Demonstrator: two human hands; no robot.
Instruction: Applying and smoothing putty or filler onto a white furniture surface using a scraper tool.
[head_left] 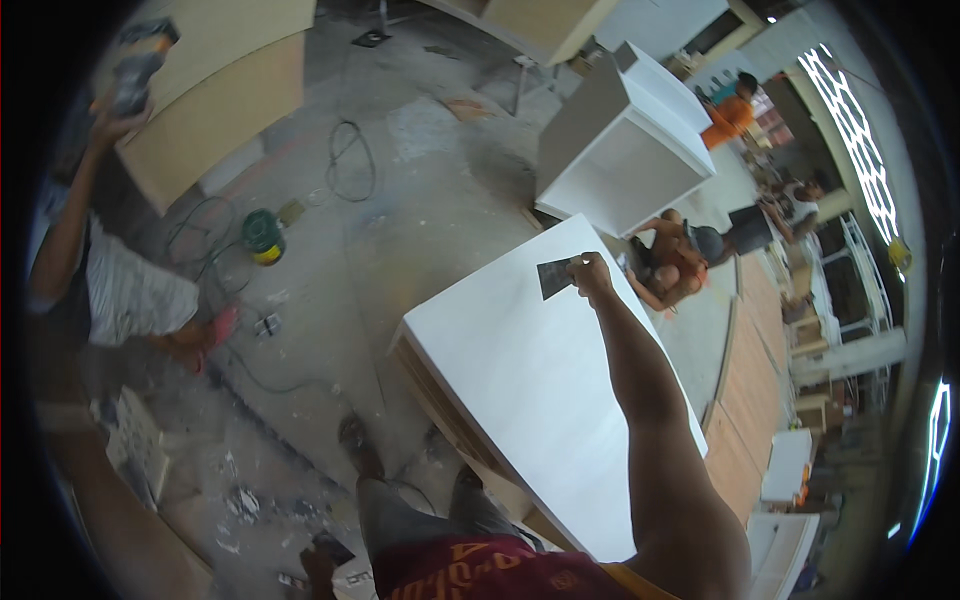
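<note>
My right arm reaches over a white panel-topped box (520,380). At its far end, my right hand (593,276) pinches a dark, flat, four-sided piece (556,279) by one edge, against or just above the white surface. Whether the piece is a scraper blade or an abrasive sheet cannot be told. Low beside my body, partly cut off by the lower edge, my left hand (318,572) is closed around another dark flat piece (332,546). Something whitish (354,578) shows beside that hand.
At left, a co-worker's raised hand (120,125) holds a power tool (140,75) near a wooden panel (220,120). A green tin (262,236) and cables (352,165) lie on the floor. Another white cabinet (625,150) stands beyond; a person (675,258) crouches beside the box.
</note>
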